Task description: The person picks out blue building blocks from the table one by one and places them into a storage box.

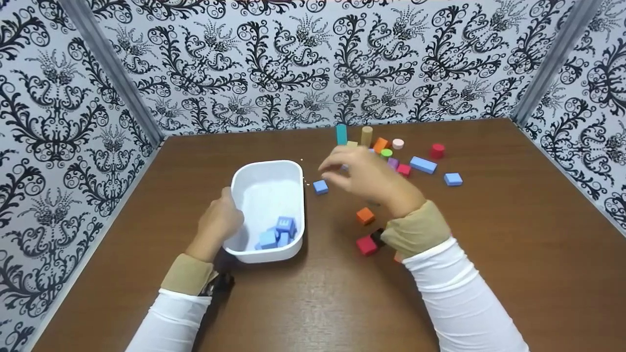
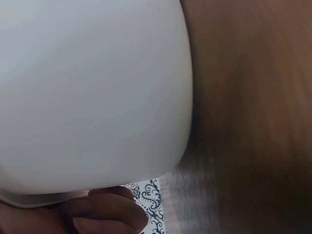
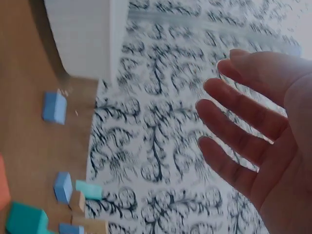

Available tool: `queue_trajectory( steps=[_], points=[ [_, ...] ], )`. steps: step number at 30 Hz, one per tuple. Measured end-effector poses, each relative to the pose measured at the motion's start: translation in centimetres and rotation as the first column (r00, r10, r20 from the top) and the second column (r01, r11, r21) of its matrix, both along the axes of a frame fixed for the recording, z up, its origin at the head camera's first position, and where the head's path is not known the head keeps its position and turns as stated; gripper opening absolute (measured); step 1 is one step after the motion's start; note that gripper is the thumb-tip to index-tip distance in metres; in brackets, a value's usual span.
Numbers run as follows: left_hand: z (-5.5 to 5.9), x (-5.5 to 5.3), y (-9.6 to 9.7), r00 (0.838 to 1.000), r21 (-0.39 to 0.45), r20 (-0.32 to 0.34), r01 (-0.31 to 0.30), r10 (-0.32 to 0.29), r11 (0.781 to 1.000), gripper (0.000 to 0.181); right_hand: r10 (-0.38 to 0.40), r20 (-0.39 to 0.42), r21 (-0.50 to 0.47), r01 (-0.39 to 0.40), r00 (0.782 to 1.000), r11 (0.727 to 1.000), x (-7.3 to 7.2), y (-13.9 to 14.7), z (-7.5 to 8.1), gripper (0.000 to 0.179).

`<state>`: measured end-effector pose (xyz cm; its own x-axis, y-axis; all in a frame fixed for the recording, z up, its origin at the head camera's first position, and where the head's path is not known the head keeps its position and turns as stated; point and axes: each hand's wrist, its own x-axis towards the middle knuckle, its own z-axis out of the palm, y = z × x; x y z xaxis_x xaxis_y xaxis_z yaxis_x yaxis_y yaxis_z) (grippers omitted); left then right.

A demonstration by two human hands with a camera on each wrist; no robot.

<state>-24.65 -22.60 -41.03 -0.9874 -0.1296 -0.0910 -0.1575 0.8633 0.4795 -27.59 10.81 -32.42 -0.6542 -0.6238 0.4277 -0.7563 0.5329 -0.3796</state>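
Observation:
My left hand [image 1: 220, 220] grips the left rim of a white plastic tub [image 1: 261, 195], its fingers curled at the edge. The left wrist view shows the tub's wall filling most of the frame, with the fingers [image 2: 109, 207] at its rim. Several blue blocks [image 1: 268, 239] lie in the tub's near end, one of them a blue block marked with an E [image 1: 285, 225]. My right hand [image 1: 367, 173] hovers over the table right of the tub, fingers relaxed and apart, holding nothing. Below and left of it, a small blue block [image 1: 320, 187] sits beside the tub.
Behind the right hand stand mixed blocks, including a teal block [image 1: 341, 134], a tan cylinder [image 1: 367, 136] and a long blue block [image 1: 423, 165]. A red cylinder [image 1: 437, 150] is farther right. An orange block [image 1: 365, 215] and red block [image 1: 367, 245] lie near the right forearm. Patterned walls enclose the table.

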Motion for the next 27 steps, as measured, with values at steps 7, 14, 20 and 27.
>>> queue_trajectory(
  steps=[7, 14, 20, 27],
  points=[
    [-0.1, 0.0, 0.0, 1.0, 0.006, -0.014, 0.004, -0.004, 1.0, 0.065, -0.333, 0.095, -0.053, 0.339, 0.938, 0.939, -1.8, 6.2, 1.1, 0.021],
    [-0.1, 0.0, 0.0, 1.0, 0.005, -0.007, -0.01, 0.01, 1.0, 0.066, -0.45, 0.224, -0.005, 0.463, 0.864, 0.886, -3.0, 11.7, 0.8, 0.037],
    [-0.1, -0.1, 0.0, 1.0, -0.001, 0.001, -0.011, 0.011, 1.0, 0.064, -0.495, 0.266, 0.083, 0.492, 0.827, 0.867, -4.3, 16.1, -1.2, 0.05],
    [-0.1, -0.1, -0.1, 1.0, -0.006, -0.012, -0.003, 0.003, 1.0, 0.065, -0.606, 0.395, 0.222, 0.568, 0.691, 0.792, -4.5, 19.5, -3.5, 0.066]
  ],
)
